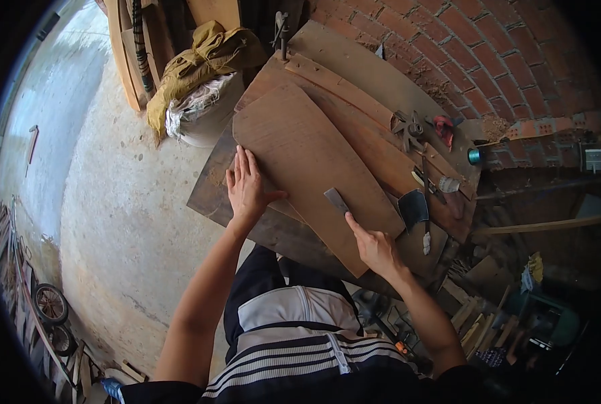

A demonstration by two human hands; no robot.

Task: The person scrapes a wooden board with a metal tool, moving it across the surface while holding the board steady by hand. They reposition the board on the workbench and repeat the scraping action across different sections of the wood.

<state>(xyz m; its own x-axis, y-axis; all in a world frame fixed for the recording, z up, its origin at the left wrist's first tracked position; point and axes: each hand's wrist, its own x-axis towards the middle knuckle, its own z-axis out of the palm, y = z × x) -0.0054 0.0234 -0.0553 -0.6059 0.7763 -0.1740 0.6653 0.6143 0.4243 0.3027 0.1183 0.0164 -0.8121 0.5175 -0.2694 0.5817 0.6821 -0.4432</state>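
Nearest the camera, a striped jacket [273, 360] is being worn by the person. Beyond it, a brown wooden panel [300, 155] is being supported flat on the worktop [213, 192]. A scraper [336, 199] is being held by the right grip [374, 249], which is being clamped on the handle; the handle is being hidden by the fingers. The metal blade is being presented at the near right portion of the panel. The left grip [246, 188] is being rested along the left edge of the panel, its thumb being spread apart from the fingers. On the right, a dark curved piece [413, 207] is being carried just beside the panel. Farther off, a red cloth [443, 133] is being carried near a brick wall [475, 60].
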